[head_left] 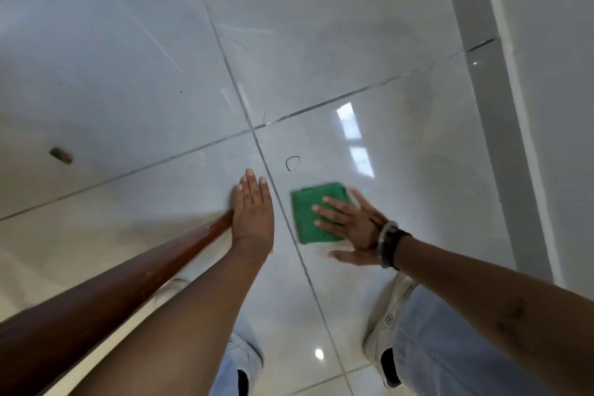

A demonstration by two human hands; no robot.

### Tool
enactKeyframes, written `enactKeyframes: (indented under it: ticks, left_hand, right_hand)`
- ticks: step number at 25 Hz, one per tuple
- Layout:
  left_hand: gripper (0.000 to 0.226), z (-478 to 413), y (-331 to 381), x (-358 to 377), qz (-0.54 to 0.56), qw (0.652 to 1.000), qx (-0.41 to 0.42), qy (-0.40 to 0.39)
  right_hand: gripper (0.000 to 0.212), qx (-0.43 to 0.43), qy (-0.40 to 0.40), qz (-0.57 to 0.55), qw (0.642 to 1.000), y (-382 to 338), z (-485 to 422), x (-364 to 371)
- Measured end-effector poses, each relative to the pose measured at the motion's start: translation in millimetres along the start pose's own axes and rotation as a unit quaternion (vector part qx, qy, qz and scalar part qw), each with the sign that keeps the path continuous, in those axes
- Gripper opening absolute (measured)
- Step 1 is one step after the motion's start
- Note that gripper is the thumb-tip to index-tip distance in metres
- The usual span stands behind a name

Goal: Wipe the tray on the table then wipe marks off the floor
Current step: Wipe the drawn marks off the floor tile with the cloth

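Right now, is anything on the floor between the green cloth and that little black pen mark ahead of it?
Nothing visible. The green cloth lies flat under the right hand, and only bare glossy tile separates it from the curved black mark just beyond. The left hand rests off to the side, across the grout line.

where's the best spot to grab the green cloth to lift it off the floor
Probably the far edge of the green cloth, coming from above on the side towards the pen mark. It lies folded flat on the tiled floor, and the right hand presses open-palmed on its near half, so only the far edge and far left corner are bare enough to pinch.
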State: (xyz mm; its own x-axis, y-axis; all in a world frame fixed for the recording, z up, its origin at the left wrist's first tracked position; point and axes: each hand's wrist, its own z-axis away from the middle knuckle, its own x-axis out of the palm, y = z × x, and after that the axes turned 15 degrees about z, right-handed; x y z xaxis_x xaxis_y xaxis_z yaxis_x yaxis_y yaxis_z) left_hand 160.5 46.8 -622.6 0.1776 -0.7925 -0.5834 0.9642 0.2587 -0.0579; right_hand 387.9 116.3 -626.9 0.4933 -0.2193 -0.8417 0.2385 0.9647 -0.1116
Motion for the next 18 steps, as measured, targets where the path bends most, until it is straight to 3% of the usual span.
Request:
enactKeyframes:
  ticks: [2, 3, 4, 5, 6, 8, 9, 10, 11, 14, 15, 16, 18]
  left_hand:
    - [0.135, -0.7, 2.8, 1.4, -0.001, 1.000, -0.005, 0.009]
    - [0.136, -0.4, 3.7, 3.0, 0.000, 1.000, -0.005, 0.011]
    - [0.137, 0.4, 3.7, 4.0, 0.003, 1.000, -0.006, 0.011]
    - [0.137, 0.0, 3.2, 5.0, 0.007, 1.000, -0.002, 0.017]
    - [0.133, -1.3, 2.7, 5.1, 0.009, 1.000, 0.005, 0.025]
    - [0.122, -1.8, -3.4, 2.4, 0.014, 1.000, 0.012, 0.025]
    - [0.119, -0.9, -3.6, 0.5, 0.017, 1.000, 0.010, 0.021]
    - [0.117, -0.8, -1.7, -0.6, 0.016, 1.000, 0.004, 0.017]
    - [0.116, -0.9, 1.1, -1.1, 0.018, 1.000, -0.001, 0.014]
    - [0.113, -1.3, 4.6, 3.2, 0.034, 0.999, -0.011, 0.019]
    - [0.113, -1.5, 3.5, 4.3, 0.035, 0.999, -0.012, 0.025]
    - [0.112, -1.6, 3.3, 4.7, 0.035, 0.999, -0.012, 0.029]
    - [0.109, -3.7, 3.7, 0.9, 0.036, 0.999, -0.007, 0.027]
  right_hand:
    - [0.075, 0.209, 0.019, -0.019, 0.978, 24.0, -8.0, 2.7]
    - [0.079, 0.337, 0.023, -0.059, 0.939, 33.7, -32.3, -4.1]
    - [0.083, 0.401, 0.007, -0.107, 0.910, 36.2, -59.8, -20.9]
    - [0.085, 0.408, 0.008, -0.126, 0.904, 29.3, -81.2, -32.4]
    - [0.084, 0.354, 0.018, -0.110, 0.929, 16.2, -89.8, -34.0]
    - [0.074, 0.136, 0.035, -0.028, 0.990, -4.4, -69.5, -19.9]
    - [0.069, 0.050, 0.049, 0.000, 0.998, -6.2, -40.7, -8.0]
    - [0.065, 0.025, 0.071, 0.020, 0.997, 2.1, -15.6, 2.1]
    - [0.063, 0.062, 0.099, 0.035, 0.993, 14.7, -6.2, 10.3]
    - [0.070, 0.337, 0.071, -0.047, 0.937, 43.2, -53.3, -7.5]
    - [0.072, 0.365, 0.050, -0.084, 0.926, 35.3, -78.0, -20.5]
    - [0.074, 0.338, 0.037, -0.085, 0.937, 19.7, -93.0, -28.5]
    - [0.072, 0.161, 0.032, -0.020, 0.986, -2.0, -83.5, -20.5]
